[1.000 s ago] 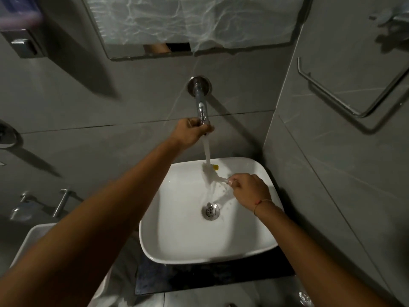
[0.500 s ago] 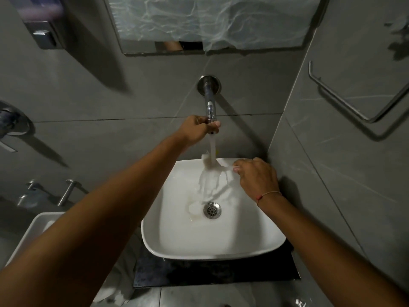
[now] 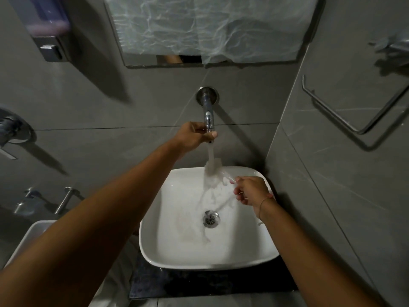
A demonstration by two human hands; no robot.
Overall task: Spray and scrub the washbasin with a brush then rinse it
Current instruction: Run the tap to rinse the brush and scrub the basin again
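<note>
The white square washbasin point(image 3: 177, 251) sits on a dark counter, its metal drain point(image 3: 211, 218) in the middle. A chrome wall tap point(image 3: 208, 111) runs water into the basin's far side. My left hand point(image 3: 192, 136) is closed around the tap's outer end. My right hand point(image 3: 250, 191) hovers over the basin's right rim, fingers pinched on a thin clear handle of what looks like a small brush point(image 3: 229, 179). Its far end is in the water stream, blurred by the splash.
Grey tiled walls close in at the back and right. A metal towel rail point(image 3: 336, 116) is on the right wall, a soap dispenser point(image 3: 49, 34) at upper left, a covered mirror point(image 3: 210, 29) above the tap. A white fixture point(image 3: 33, 235) stands at lower left.
My right hand first rose to the basin's far right rim, then came back down over the right side, keeping the handle in the stream. My left hand stayed on the tap.
</note>
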